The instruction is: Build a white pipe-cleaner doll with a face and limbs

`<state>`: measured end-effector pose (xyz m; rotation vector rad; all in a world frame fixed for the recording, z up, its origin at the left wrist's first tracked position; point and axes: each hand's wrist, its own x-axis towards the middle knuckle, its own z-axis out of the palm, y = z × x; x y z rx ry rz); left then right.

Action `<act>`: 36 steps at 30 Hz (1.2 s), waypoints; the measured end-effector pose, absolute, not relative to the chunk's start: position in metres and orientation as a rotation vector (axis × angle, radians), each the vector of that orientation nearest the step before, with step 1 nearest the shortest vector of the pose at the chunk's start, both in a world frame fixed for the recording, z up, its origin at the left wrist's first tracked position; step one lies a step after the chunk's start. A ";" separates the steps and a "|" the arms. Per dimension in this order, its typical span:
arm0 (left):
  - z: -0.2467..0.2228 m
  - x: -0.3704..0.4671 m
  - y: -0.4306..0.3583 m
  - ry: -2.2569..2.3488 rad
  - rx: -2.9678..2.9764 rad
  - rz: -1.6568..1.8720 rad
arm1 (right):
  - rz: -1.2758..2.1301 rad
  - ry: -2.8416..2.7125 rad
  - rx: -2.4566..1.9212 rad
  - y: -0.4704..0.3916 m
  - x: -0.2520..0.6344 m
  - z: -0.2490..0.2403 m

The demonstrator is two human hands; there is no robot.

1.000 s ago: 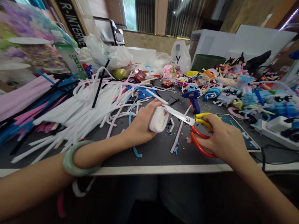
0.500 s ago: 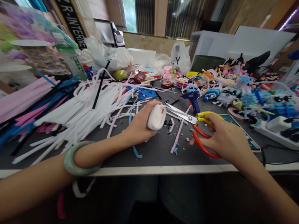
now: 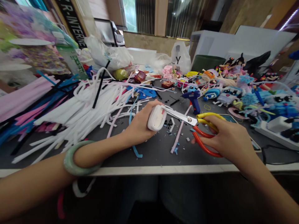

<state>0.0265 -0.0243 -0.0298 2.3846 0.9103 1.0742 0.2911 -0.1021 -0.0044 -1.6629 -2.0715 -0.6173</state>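
While fingers [image 3: 215,120] hold scissors [image 3: 192,120], "Y"-marked bag [image 3: 181,57]

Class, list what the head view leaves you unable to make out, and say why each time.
All in the head view:
- Left side of the white piece: covered by the left hand.
- Whether the tips of the scissors touch the white piece: too small and blurred.
- Middle of the phone-like device: behind the right hand.
- Small lettering on the green bottle: blurred.
- End of the white power strip: cut off by the right edge.

Yel./red-hndld. scissors [image 3: 191,120], wht. piece [image 3: 156,118], dk. blu. glue gun [image 3: 193,98]
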 end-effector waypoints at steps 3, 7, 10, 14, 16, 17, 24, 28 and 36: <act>-0.028 0.027 -0.025 0.935 2.387 1.070 | -0.639 -2.068 -1.634 -0.102 0.292 -0.004; -0.027 0.027 -0.026 0.964 2.426 1.051 | -0.661 -2.086 -1.591 -0.102 0.292 -0.003; -0.029 0.026 -0.026 0.929 2.449 1.057 | -0.682 -2.097 -1.588 -0.103 0.293 -0.003; -0.033 0.025 -0.025 0.824 2.442 1.103 | -0.700 -2.122 -1.609 -0.103 0.295 -0.001; -0.034 0.024 -0.025 0.773 2.461 1.132 | -0.685 -2.127 -1.634 -0.102 0.295 -0.001; -0.033 0.024 -0.025 0.761 2.479 1.140 | -0.674 -2.128 -1.646 -0.102 0.294 -0.001; -0.030 0.026 -0.027 0.786 2.491 1.147 | -0.612 -2.115 -1.701 -0.101 0.295 0.002; -0.030 0.026 -0.028 0.932 2.387 1.178 | -0.513 -2.082 -1.746 -0.102 0.297 0.005; -0.029 0.026 -0.026 1.011 2.419 1.241 | -0.530 -2.075 -1.686 -0.102 0.298 0.000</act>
